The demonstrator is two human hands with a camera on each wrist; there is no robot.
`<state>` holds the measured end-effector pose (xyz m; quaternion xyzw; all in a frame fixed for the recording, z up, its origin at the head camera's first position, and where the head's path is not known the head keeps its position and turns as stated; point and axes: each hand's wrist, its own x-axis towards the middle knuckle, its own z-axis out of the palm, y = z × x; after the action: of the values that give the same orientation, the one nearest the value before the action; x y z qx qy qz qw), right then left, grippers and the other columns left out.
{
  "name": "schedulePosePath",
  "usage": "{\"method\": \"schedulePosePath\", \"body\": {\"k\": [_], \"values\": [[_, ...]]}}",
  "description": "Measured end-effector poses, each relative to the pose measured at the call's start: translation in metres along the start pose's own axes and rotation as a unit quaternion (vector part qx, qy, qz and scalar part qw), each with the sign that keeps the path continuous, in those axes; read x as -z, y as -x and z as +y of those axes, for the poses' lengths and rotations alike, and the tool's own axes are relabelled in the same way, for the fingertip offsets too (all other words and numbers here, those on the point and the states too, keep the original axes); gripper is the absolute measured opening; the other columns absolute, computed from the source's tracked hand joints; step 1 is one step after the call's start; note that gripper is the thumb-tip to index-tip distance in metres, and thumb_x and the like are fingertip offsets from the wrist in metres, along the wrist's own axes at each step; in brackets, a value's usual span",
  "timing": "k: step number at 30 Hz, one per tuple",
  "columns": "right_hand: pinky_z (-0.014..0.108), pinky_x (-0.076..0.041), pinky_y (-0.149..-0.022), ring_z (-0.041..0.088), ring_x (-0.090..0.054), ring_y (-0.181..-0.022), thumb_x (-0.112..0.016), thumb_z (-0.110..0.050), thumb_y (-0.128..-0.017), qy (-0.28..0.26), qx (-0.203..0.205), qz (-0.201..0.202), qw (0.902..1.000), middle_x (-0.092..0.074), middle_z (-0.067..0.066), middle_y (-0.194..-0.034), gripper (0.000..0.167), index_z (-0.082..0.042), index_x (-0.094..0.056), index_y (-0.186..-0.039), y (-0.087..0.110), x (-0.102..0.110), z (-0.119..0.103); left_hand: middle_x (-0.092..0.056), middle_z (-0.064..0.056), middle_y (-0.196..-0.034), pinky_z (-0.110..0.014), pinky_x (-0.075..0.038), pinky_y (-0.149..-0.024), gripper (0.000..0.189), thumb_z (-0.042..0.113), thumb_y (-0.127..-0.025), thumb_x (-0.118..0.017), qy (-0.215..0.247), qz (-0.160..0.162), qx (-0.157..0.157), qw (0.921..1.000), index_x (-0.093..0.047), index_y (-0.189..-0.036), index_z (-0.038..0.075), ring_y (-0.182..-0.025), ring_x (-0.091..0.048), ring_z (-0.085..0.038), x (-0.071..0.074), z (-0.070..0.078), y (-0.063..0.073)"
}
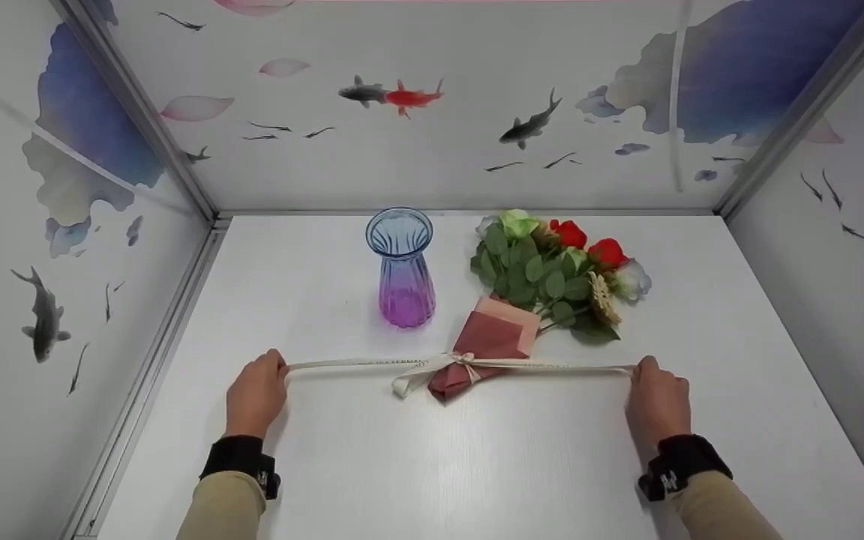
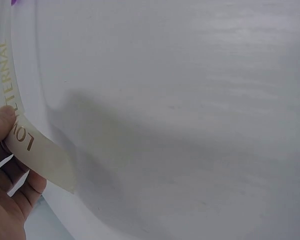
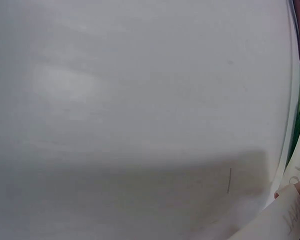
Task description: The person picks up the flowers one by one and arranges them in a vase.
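A cream ribbon with printed lettering stretches almost straight across the table, tied in a knot with a loop at its middle. Its left end is pinched by my left hand; in the left wrist view the thumb presses the ribbon and a short tail hangs past the fingers. My right hand grips the other end, though only a fingertip and ribbon show in the right wrist view. The knot sits around the dark-red and pink wrapping paper at the stems of a bouquet, which lies on its side.
Left of the bouquet stands a ribbed glass vase, blue at the top and purple below. The white table is bounded by a back wall and side walls with painted fish and petals.
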<state>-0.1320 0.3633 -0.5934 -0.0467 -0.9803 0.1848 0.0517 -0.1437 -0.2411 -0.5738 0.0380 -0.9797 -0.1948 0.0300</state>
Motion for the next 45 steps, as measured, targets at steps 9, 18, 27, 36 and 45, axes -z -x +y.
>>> {"method": "schedulePosePath", "body": {"k": [9,18,27,36,45], "values": [[0.064,-0.042,-0.082,0.052,-0.064,-0.078,-0.044,-0.012,-0.108,0.017,-0.012,-0.005,0.9998,-0.066,0.028,-0.078,0.023,0.007,-0.053,-0.099,0.0,0.005,0.001,-0.069,-0.015,-0.088,-0.046,-0.057,-0.069,0.009,0.009,-0.099,-0.065,-0.006,-0.006,-0.004,0.9999,-0.065,-0.099,0.0,-0.081,-0.066,-0.03,0.0,0.001,0.002],[0.068,-0.04,-0.086,0.051,-0.065,-0.092,-0.048,-0.012,-0.103,0.009,-0.019,0.004,0.9998,-0.069,0.031,-0.099,0.027,0.009,-0.062,-0.112,-0.002,0.01,-0.006,-0.069,-0.016,-0.089,-0.053,-0.054,-0.073,0.017,0.014,-0.096,-0.065,-0.037,0.003,-0.04,0.9985,-0.069,-0.103,-0.001,-0.084,-0.064,-0.037,-0.007,0.008,0.002],[0.063,-0.043,-0.083,0.048,-0.055,-0.098,-0.06,-0.004,-0.095,-0.009,0.112,0.047,0.9926,-0.059,0.027,-0.109,0.026,0.005,-0.063,-0.119,-0.002,0.002,-0.033,-0.059,-0.019,-0.132,-0.064,-0.04,-0.1,0.043,0.019,-0.095,-0.065,-0.047,-0.005,-0.063,0.9969,-0.06,-0.136,0.006,-0.122,-0.052,-0.045,-0.022,0.04,-0.006],[0.052,-0.049,-0.085,0.033,-0.058,-0.096,-0.074,-0.009,-0.093,-0.04,0.303,0.034,0.9515,-0.064,0.01,-0.101,0.019,-0.005,-0.07,-0.111,-0.002,-0.025,-0.085,-0.062,-0.013,-0.131,-0.057,-0.043,-0.105,0.039,0.017,-0.099,-0.066,-0.038,-0.016,-0.228,0.9729,-0.062,-0.136,0.009,-0.124,-0.054,-0.037,-0.041,0.109,-0.018],[0.045,-0.051,-0.082,0.028,-0.058,-0.096,-0.076,-0.022,-0.093,-0.028,0.352,-0.002,0.9356,-0.068,0.006,-0.11,0.025,-0.009,-0.071,-0.113,0.002,-0.043,-0.12,-0.069,-0.005,-0.116,-0.052,-0.046,-0.1,0.023,0.019,-0.1,-0.066,-0.07,0.0,-0.299,0.9516,-0.069,-0.123,0.014,-0.116,-0.059,-0.03,-0.061,0.151,-0.022]]}}
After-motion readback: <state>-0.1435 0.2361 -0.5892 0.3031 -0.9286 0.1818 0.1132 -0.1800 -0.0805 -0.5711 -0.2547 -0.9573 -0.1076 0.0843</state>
